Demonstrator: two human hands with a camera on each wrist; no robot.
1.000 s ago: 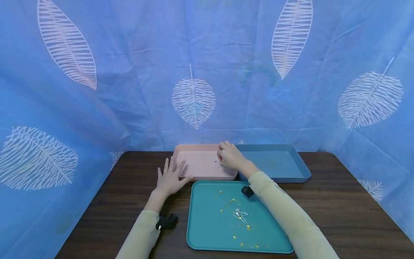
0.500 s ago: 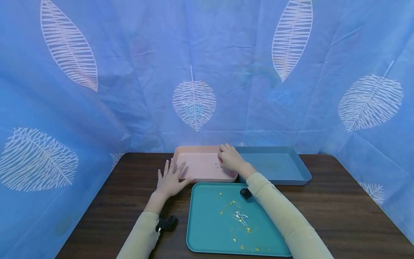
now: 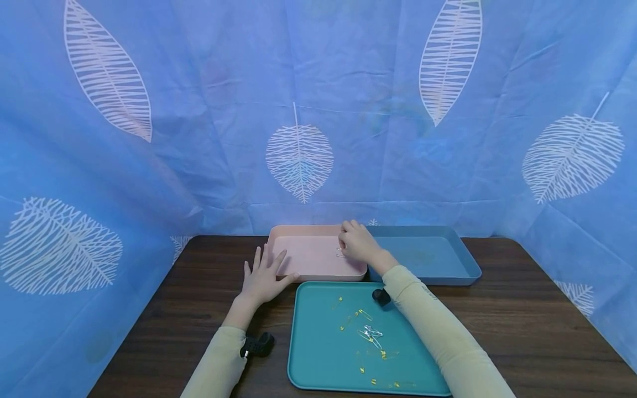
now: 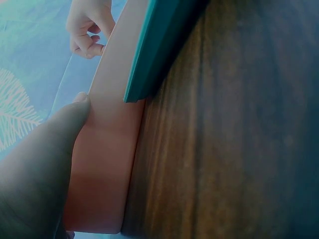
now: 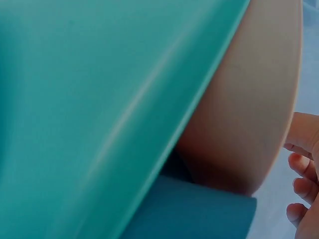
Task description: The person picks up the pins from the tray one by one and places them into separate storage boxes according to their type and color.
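Note:
My left hand [image 3: 261,282] has its fingers spread at the left front of the pink tray [image 3: 303,251]. Its thumb [image 4: 67,119] touches the tray's outer wall in the left wrist view. Over that tray's right part is my right hand [image 3: 357,242], fingers bent downward. Small silver pins [image 3: 340,255] show beside its fingertips, low in the tray. Whether those fingertips pinch one is hidden; in the right wrist view the tray's rim covers part of the curled fingers [image 5: 305,184]. Silver safety pins [image 3: 370,334] and several yellow-gold ones [image 3: 384,355] lie scattered on the teal tray [image 3: 318,342].
To the right of the pink tray stands a blue tray [image 3: 423,254]. The teal tray lies in front of both, on a dark wooden table [image 3: 522,309]. Behind hangs a blue cloth [image 3: 348,166] with white leaf prints. Black wrist cameras [image 3: 260,344] sit at both cuffs.
One second ago a single silver pin showed by the right hand's fingertips; now two thin silver shapes show there. The right hand has shifted slightly right. The left hand stays at the pink tray.

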